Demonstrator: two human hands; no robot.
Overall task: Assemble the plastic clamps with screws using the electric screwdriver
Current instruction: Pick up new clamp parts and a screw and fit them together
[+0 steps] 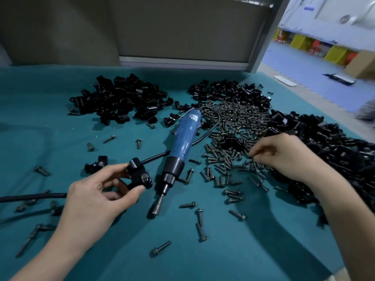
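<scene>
My left hand (97, 197) holds a black plastic clamp (139, 176) between thumb and fingers, a screw head showing on its near side. The blue electric screwdriver (181, 145) lies on the teal cloth between my hands, its bit (159, 205) pointing toward me, nobody holding it. My right hand (284, 155) reaches into the big pile of dark screws (233, 126), fingertips curled and pinching at a screw at the pile's near edge.
Heaps of black clamp parts lie at the back left (121, 98), back middle (229, 92) and along the right (324, 142). Loose screws (199, 224) dot the cloth. The screwdriver's black cable (32, 196) runs left under my left hand. One clamp half (95, 165) sits nearby.
</scene>
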